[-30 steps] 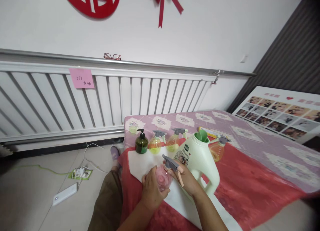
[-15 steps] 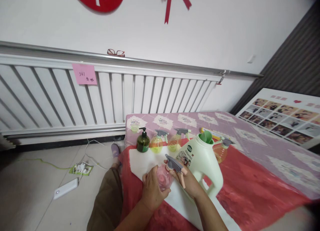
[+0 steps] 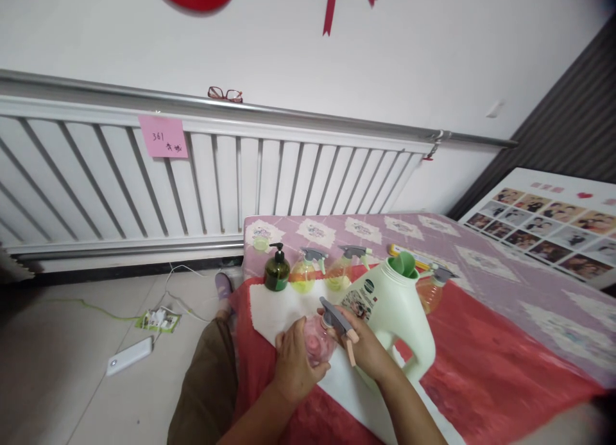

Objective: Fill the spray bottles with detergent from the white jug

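Note:
My left hand point(image 3: 294, 360) is wrapped round the clear pink body of a spray bottle point(image 3: 318, 343), which leans to one side. At its neck, my right hand point(image 3: 363, 345) grips just under the grey and peach trigger head point(image 3: 339, 322); some of those fingers are hidden behind it. Close behind my right hand stands a large pale green jug point(image 3: 402, 297) with its mouth uncapped and a green spout inside. Beyond my hands are a dark green pump bottle point(image 3: 276, 270) and two spray bottles with yellow liquid, one left point(image 3: 303, 277) and one right point(image 3: 339, 275).
Right of the jug stands an orange spray bottle point(image 3: 430, 295), with a yellow box point(image 3: 414, 257) behind. A small pale green cap point(image 3: 260, 243) lies at the far left corner. White cloth point(image 3: 269, 310) and red sheeting point(image 3: 486, 361) cover the bed. A radiator point(image 3: 289, 175) runs behind.
The camera view has shifted slightly. Both hands keep their hold on the pink spray bottle, and its trigger head is turned a little.

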{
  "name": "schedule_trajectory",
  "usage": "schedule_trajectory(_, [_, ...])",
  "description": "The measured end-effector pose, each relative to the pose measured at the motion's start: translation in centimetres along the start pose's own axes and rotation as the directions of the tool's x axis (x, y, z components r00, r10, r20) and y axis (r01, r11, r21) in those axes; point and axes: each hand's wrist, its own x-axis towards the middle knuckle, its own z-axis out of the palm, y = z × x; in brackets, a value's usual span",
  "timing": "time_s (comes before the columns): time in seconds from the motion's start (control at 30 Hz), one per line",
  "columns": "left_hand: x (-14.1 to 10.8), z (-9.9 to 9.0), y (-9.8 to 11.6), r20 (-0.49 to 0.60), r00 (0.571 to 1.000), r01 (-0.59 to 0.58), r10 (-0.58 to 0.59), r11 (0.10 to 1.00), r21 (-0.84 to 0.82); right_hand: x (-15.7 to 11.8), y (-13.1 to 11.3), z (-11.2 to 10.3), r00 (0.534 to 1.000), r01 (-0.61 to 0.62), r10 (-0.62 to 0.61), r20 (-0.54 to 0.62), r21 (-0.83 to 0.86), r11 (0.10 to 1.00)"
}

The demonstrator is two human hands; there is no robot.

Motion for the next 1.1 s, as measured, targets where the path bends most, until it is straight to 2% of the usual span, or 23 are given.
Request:
schedule_trajectory(0.33, [-0.1,0.1,-0.1,-0.021,1.000,-0.010,0.010,1.000,-0.018,-0.4,0.3,1.1,0.998,0.024,-0.024,-0.061,-0.004,1.000])
schedule_trajectory(0.67, [-0.1,0.0,-0.3,0.002,1.000,-0.007,0.007,0.999,-0.038,-0.2,-0.6,1.7,0.992,-0.024,0.025,-0.126,0.015,1.000])
schedule_trajectory(0.73, [0.0,-0.4,-0.6,0.032,0.999,-0.012,0.014,0.997,-0.074,-0.3,-0.9,1.9,0.990,-0.023,0.025,-0.140,0.019,1.000])
schedule_trajectory(0.87, [0.6,-2.2,-0.7,0.056,0.996,-0.060,0.076,0.966,-0.252,-0.4,-0.9,2.4,0.987,0.001,0.006,-0.160,0.044,0.999])
schedule_trajectory(1.0, [1.9,-4.6,1.1,0.004,0.986,-0.157,0.169,0.924,-0.349,-0.3,-0.2,2.7,0.980,0.051,-0.038,-0.196,0.059,0.997])
schedule_trajectory(1.1, [3.1,-5.7,3.0,0.027,0.983,-0.155,0.179,0.909,-0.386,-0.3,0.3,2.9,0.968,0.088,-0.075,-0.241,0.043,0.995])
